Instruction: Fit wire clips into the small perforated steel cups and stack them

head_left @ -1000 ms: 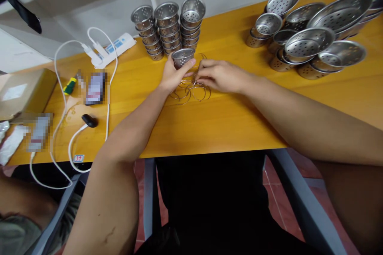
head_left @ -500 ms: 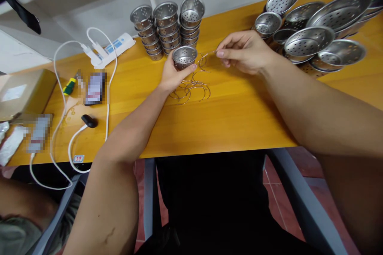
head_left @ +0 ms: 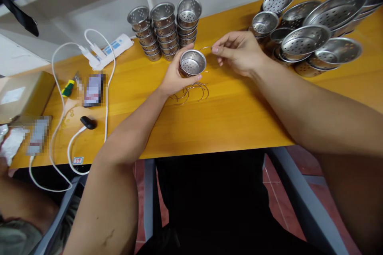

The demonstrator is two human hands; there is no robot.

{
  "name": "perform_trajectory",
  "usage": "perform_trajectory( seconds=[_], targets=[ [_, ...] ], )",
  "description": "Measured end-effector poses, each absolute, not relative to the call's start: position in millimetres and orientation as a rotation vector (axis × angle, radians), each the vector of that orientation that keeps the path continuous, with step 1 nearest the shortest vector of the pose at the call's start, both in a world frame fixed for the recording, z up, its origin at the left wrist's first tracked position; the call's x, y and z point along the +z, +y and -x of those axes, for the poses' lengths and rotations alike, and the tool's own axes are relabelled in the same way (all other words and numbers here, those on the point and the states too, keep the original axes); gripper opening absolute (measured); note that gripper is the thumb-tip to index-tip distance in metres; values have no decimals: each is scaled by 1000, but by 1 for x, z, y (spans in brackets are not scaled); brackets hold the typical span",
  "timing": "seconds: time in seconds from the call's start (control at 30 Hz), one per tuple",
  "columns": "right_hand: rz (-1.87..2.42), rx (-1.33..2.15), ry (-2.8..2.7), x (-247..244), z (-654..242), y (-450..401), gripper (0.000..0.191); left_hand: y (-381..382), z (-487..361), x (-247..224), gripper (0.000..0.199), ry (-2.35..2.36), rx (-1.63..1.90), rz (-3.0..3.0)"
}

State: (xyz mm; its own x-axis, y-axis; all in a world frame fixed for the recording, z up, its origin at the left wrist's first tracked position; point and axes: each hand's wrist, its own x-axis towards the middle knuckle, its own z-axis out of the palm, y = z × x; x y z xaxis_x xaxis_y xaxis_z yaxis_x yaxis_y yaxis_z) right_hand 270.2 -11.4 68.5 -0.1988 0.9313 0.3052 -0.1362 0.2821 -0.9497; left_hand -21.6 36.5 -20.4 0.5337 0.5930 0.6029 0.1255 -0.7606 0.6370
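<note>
My left hand (head_left: pixel 176 72) is wrapped round a small perforated metal cup (head_left: pixel 193 63), its mouth tilted up toward the camera. Thumb and fingertips of my right hand (head_left: pixel 235 51) pinch a thin curved wire (head_left: pixel 205 48), which reaches left toward the cup's rim; whether they touch I cannot tell. Several bent wires (head_left: pixel 202 92) lie on the table just below the cup. Behind my left hand stand three stacks of similar perforated cups, the left stack (head_left: pixel 146 36), the middle one (head_left: pixel 165 28) and the right one (head_left: pixel 188 18).
Larger perforated metal bowls (head_left: pixel 305 42) crowd the right of the wooden table (head_left: pixel 209 127). At left are a power strip (head_left: pixel 115 50) with white cables, two phones, a green-yellow tool (head_left: pixel 68 88), a black object (head_left: pixel 88 122) and a cardboard box (head_left: pixel 28 95). Another person's leg shows lower left.
My left hand has moved the cup slightly right and toward me, with its opening turned more to the camera. My right hand, still pinching the wire, has shifted a little left.
</note>
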Motion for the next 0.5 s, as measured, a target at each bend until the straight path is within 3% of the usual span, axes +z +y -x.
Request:
perform_trajectory(
  seconds=[0.2,0.37,0.5],
  targets=[
    [842,1162,-1478,65,-275,-8,76,12,13,0,110,738,1116,-2011],
    [908,637,-1892,75,-279,-21,63,-7,5,20,115,710,1051,-1899],
    [858,539,-2091,90,-270,-41,48,-11,4,23,116,682,1013,-1987]
  ],
)
